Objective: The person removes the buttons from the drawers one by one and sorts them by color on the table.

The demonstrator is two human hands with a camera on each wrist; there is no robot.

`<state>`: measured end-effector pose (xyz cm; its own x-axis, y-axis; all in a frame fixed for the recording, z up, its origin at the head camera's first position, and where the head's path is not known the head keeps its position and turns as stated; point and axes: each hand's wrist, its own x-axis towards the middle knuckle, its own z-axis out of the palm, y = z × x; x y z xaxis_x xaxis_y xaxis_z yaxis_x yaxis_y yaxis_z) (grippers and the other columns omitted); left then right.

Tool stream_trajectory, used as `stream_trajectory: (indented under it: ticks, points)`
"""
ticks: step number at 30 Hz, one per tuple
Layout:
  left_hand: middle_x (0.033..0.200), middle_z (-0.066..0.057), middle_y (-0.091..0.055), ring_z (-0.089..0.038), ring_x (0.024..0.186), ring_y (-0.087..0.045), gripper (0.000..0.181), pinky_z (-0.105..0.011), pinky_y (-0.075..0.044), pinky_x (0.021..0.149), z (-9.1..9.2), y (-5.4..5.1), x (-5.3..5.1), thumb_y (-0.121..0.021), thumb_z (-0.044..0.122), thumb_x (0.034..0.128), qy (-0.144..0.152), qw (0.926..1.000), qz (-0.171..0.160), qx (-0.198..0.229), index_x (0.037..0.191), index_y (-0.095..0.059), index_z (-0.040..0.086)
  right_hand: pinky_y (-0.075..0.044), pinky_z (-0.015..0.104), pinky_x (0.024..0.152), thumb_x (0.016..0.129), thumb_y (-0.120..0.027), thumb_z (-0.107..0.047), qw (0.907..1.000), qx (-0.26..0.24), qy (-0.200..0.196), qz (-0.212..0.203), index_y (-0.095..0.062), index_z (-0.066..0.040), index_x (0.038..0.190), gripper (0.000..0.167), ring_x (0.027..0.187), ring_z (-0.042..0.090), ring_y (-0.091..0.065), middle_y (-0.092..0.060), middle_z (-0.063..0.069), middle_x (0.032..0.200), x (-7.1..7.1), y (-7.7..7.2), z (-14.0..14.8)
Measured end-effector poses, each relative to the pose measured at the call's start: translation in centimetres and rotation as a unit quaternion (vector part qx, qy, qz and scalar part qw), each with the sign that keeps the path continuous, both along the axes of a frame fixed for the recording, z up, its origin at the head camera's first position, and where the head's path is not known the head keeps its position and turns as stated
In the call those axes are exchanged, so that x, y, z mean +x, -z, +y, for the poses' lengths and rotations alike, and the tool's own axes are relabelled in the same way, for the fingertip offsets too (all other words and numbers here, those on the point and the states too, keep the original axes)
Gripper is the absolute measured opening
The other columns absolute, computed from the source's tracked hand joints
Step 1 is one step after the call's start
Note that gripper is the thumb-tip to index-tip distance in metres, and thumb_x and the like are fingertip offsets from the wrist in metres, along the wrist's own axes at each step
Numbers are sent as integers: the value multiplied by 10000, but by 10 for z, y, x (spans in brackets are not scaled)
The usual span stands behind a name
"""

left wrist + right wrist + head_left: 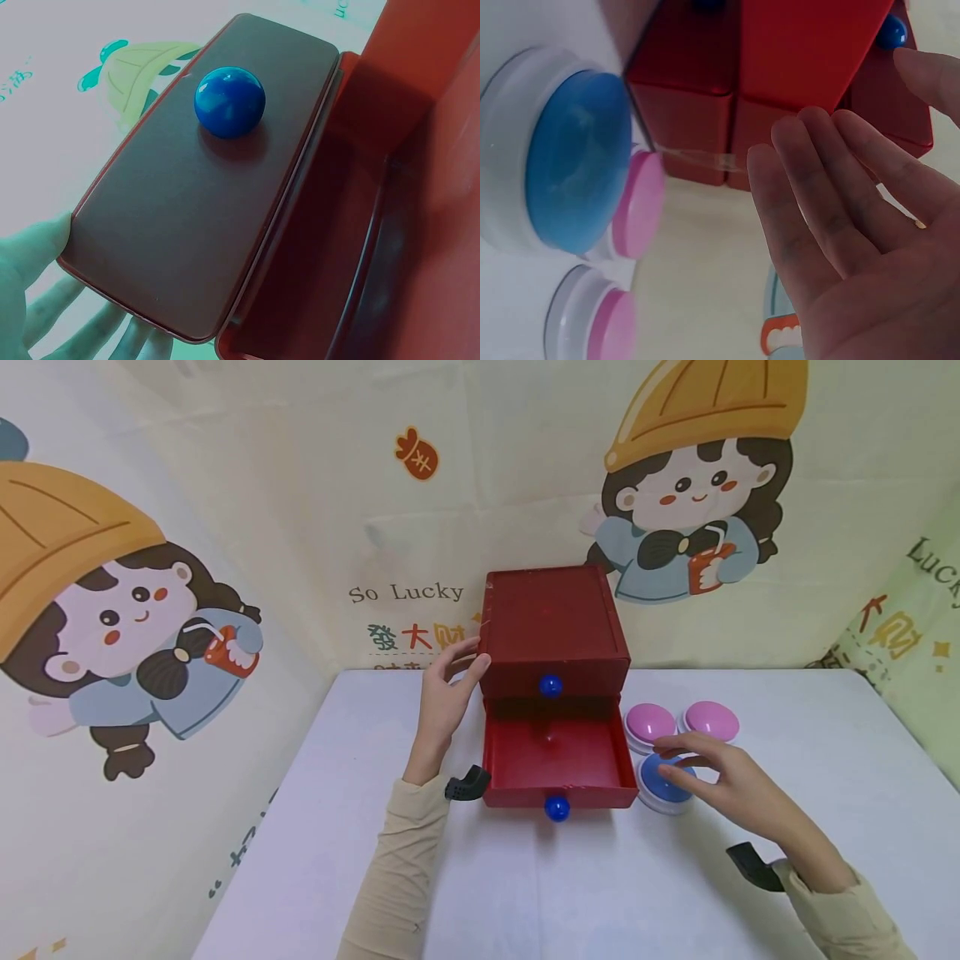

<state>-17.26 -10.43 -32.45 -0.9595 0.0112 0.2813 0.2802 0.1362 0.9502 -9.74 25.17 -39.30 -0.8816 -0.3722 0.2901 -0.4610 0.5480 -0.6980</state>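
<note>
A red two-drawer box (555, 618) stands at the back of the table, its upper drawer closed with a blue knob (551, 686). The lower drawer (558, 756) is pulled out and looks empty inside. My left hand (444, 702) rests with its fingers along the left side of the box; in the left wrist view the thumb and fingers lie at the edge of the upper drawer front (172, 217). My right hand (723, 781), fingers extended, hovers over the blue round button (663, 778) right of the drawer, and in the right wrist view it holds nothing.
Two pink round buttons (651, 723) with white bases stand behind the blue one, right of the box. A cloth with printed cartoon figures (300, 527) hangs behind and beside the white table (525, 893).
</note>
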Motion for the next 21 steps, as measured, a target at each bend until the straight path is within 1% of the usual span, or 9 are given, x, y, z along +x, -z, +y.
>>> stream_trajectory:
  ticks: [5,8,14,21]
  points:
    - [1338,-153,-587,-314,1206,-560,434,-447,-519,990,0,0,0,-659,161,957,5,10000,11,8,1360,-577,25,-511,112,845,873,-741,-49,9999,-76,-56,85,-665,-136,1210,356,1015,-40,-626,-686,64,1156,3,-6,-2]
    - [1338,-150,-587,-308,1204,-561,435,-441,-519,990,0,0,0,-660,162,956,-2,10000,1,4,1361,-577,27,-501,95,838,888,-729,-65,10000,-56,-18,10,-665,-148,1213,342,1018,-65,-614,-692,43,1153,6,-10,-4]
    - [1339,-147,-587,-315,1202,-560,434,-437,-521,985,0,1,-1,-658,163,956,-7,10000,13,4,1361,-578,28,-515,117,828,909,-715,-108,9998,-3,61,-170,-666,-163,1217,316,1025,-67,-608,-695,2,1143,12,-20,-9]
    - [1339,-148,-587,-325,1216,-555,435,-447,-519,989,0,0,0,-654,172,960,-3,10000,20,-27,1363,-575,28,-520,126,828,916,-712,-129,9997,3,56,-232,-665,-186,1222,315,1018,-46,-617,-690,5,1140,19,-29,-15]
